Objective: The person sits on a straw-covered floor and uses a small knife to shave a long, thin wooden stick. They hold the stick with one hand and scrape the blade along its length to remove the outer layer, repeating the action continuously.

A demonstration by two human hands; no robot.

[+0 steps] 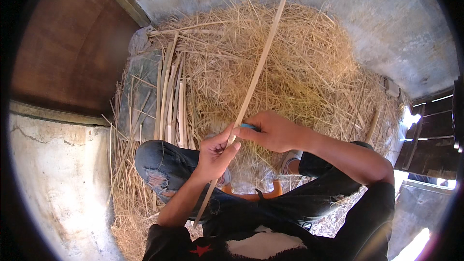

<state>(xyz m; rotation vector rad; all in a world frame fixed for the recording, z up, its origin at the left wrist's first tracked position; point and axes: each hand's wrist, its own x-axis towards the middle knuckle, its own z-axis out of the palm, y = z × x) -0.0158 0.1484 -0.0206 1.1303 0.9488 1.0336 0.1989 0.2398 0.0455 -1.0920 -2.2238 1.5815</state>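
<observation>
A long, pale strip of split bamboo or wood runs at a slant from near my lap up past the far edge of the view. My left hand is closed around its lower part, with the thumb lying along the strip. Just above, my right hand is closed, its thumb against the strip. A small blue tool shows between its fingers; most of it is hidden, so I cannot tell its kind. The strip's lower end hangs over my dark jeans.
Several similar strips lie in a bundle beyond my left knee. A heap of straw and shavings spreads before me up to a grey wall. A brown panel stands at the left. An orange curved bar shows between my legs.
</observation>
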